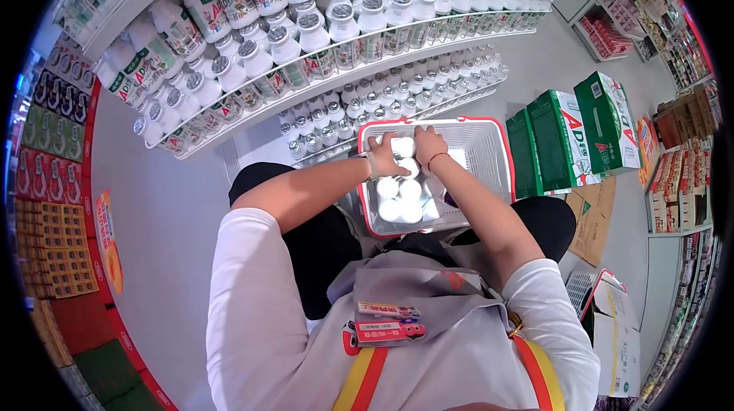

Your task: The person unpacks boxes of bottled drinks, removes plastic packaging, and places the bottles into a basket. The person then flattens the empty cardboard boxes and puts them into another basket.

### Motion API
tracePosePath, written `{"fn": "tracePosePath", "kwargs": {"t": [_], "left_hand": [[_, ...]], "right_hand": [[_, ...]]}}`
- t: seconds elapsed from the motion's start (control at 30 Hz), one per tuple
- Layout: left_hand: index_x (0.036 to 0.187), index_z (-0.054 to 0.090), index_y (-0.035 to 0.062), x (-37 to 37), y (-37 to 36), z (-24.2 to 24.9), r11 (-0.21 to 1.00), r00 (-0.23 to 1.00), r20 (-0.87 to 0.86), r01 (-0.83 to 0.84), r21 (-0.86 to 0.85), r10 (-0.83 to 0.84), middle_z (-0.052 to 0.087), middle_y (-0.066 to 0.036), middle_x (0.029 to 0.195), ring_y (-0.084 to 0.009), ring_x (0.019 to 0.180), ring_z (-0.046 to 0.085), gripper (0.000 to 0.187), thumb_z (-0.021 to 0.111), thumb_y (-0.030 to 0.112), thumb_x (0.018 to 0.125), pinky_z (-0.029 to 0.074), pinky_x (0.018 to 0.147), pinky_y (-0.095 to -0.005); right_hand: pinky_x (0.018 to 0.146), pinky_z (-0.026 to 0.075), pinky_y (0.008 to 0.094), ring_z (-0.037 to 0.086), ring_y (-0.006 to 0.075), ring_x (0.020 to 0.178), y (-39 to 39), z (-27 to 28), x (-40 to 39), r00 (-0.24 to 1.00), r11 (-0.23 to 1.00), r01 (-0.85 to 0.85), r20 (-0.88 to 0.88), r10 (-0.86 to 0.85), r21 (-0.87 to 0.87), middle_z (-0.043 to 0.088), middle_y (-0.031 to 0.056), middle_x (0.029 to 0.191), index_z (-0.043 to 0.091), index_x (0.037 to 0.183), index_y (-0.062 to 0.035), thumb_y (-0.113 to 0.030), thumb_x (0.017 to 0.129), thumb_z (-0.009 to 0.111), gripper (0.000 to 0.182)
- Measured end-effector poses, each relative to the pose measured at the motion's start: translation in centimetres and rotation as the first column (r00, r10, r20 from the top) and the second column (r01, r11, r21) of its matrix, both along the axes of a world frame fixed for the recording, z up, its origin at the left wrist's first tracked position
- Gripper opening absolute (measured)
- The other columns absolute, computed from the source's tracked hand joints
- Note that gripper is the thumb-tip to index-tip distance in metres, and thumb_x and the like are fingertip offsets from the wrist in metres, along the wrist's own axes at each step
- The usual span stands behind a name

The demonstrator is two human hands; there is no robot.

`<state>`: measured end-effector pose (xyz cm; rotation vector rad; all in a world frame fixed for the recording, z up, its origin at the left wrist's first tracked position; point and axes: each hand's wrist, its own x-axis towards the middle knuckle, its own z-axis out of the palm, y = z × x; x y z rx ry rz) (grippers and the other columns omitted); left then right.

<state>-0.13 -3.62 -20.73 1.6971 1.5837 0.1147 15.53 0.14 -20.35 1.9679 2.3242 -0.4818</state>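
Note:
A white shopping basket with a red rim rests on my lap and holds several white bottles standing upright. Both hands reach into its far end. My left hand, with a band at the wrist, closes around a white bottle. My right hand, with a thin red cord at the wrist, grips a white bottle beside it. The two hands touch each other over the same cluster of bottles.
Curved white shelves ahead carry rows of white bottles with green and red labels. Green cartons stand to the right of the basket, with flattened cardboard below them. Another basket and a box sit at lower right. Snack shelves line both sides.

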Motion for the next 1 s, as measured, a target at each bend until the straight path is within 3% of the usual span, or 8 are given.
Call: {"fn": "tracePosePath", "kwargs": {"t": [0.13, 0.23, 0.27, 0.33, 0.4, 0.6, 0.7, 1.0], "left_hand": [[0.142, 0.014, 0.0089, -0.2, 1.4, 2.0, 0.982, 0.999, -0.005, 0.049, -0.181, -0.051, 0.023, -0.034, 0.135, -0.0494, 0.129, 0.024, 0.121, 0.082, 0.054, 0.053, 0.032, 0.105, -0.0482], [0.133, 0.041, 0.0068, -0.7, 0.0, 3.6, 0.928, 0.952, -0.247, 0.250, 0.277, -0.183, 0.033, -0.020, 0.136, -0.0423, 0.131, 0.027, 0.095, 0.082, 0.048, 0.058, 0.025, 0.108, -0.0484], [0.133, 0.041, 0.0068, -0.7, 0.4, 4.4, 0.924, 0.948, -0.252, 0.261, 0.279, -0.192, 0.033, -0.020, 0.136, -0.0423, 0.131, 0.027, 0.095, 0.082, 0.048, 0.058, 0.025, 0.108, -0.0484], [0.127, 0.048, 0.0090, -0.7, 1.1, 5.4, 0.670, 0.804, -0.213, 0.584, 0.459, -0.555, 0.042, -0.015, 0.130, -0.0355, 0.126, 0.035, 0.077, 0.078, 0.043, 0.065, 0.029, 0.106, -0.0459], [0.117, 0.054, 0.0094, 0.0, 1.2, 5.4, 0.585, 0.775, -0.189, 0.590, 0.556, -0.603, 0.050, -0.010, 0.115, -0.0303, 0.114, 0.043, 0.061, 0.077, 0.037, 0.068, 0.035, 0.098, -0.0425], [0.102, 0.058, 0.0106, 2.0, 0.6, 4.9, 0.643, 0.809, -0.152, 0.551, 0.532, -0.568, 0.050, -0.009, 0.104, -0.0293, 0.102, 0.046, 0.046, 0.077, 0.035, 0.069, 0.038, 0.090, -0.0400], [0.079, 0.057, 0.0111, 2.5, 1.1, 4.9, 0.642, 0.792, -0.060, 0.533, 0.551, -0.607, 0.050, -0.008, 0.095, -0.0286, 0.094, 0.046, 0.029, 0.075, 0.033, 0.070, 0.039, 0.083, -0.0391], [0.080, 0.067, 0.0104, 2.3, 1.8, 5.1, 0.419, 0.564, -0.196, 0.765, 0.489, -0.802, 0.064, -0.003, 0.090, -0.0245, 0.099, 0.049, 0.024, 0.062, 0.034, 0.084, 0.041, 0.083, -0.0398]], "right_hand": [[0.085, 0.050, 0.0371, 0.062, 0.0324, 0.098, 2.0, 0.4, 3.3, 0.949, 0.976, -0.129, -0.307, 0.071, -0.174, 0.062, 0.0204, 0.107, 0.061, 0.112, -0.0049, -0.021, 0.057, 0.080, 0.060], [0.087, 0.049, 0.0343, 0.062, 0.0296, 0.101, 0.8, 2.0, 4.3, 0.895, 0.973, -0.021, -0.437, -0.084, -0.228, 0.065, 0.0198, 0.107, 0.062, 0.114, -0.0041, -0.024, 0.059, 0.079, 0.060], [0.087, 0.049, 0.0343, 0.062, 0.0296, 0.101, 0.8, 2.0, 4.5, 0.892, 0.974, -0.012, -0.442, -0.092, -0.225, 0.065, 0.0198, 0.107, 0.062, 0.114, -0.0041, -0.024, 0.059, 0.079, 0.060], [0.088, 0.048, 0.0340, 0.062, 0.0294, 0.102, 0.2, 1.1, 4.7, 0.839, 0.990, -0.034, -0.542, -0.047, -0.138, 0.064, 0.0196, 0.108, 0.062, 0.116, -0.0043, -0.025, 0.061, 0.078, 0.060], [0.092, 0.047, 0.0342, 0.061, 0.0293, 0.105, 0.3, 0.4, 5.1, 0.824, 0.988, -0.028, -0.563, -0.064, -0.153, 0.063, 0.0202, 0.113, 0.062, 0.117, -0.0047, -0.025, 0.063, 0.077, 0.060], [0.092, 0.047, 0.0339, 0.061, 0.0301, 0.106, 0.3, 0.6, 5.7, 0.813, 0.981, 0.004, -0.571, -0.115, -0.192, 0.063, 0.0197, 0.114, 0.063, 0.117, -0.0050, -0.025, 0.062, 0.078, 0.060], [0.090, 0.048, 0.0363, 0.061, 0.0325, 0.103, -0.3, 0.6, 5.3, 0.854, 0.995, -0.051, -0.521, -0.003, -0.089, 0.064, 0.0211, 0.108, 0.066, 0.111, -0.0041, -0.026, 0.061, 0.079, 0.056], [0.083, 0.050, 0.0381, 0.064, 0.0336, 0.090, -1.8, 1.6, 3.4, 0.883, 1.000, 0.011, -0.469, -0.011, -0.004, 0.067, 0.0204, 0.095, 0.071, 0.102, -0.0107, -0.006, 0.067, 0.066, 0.035]]}}
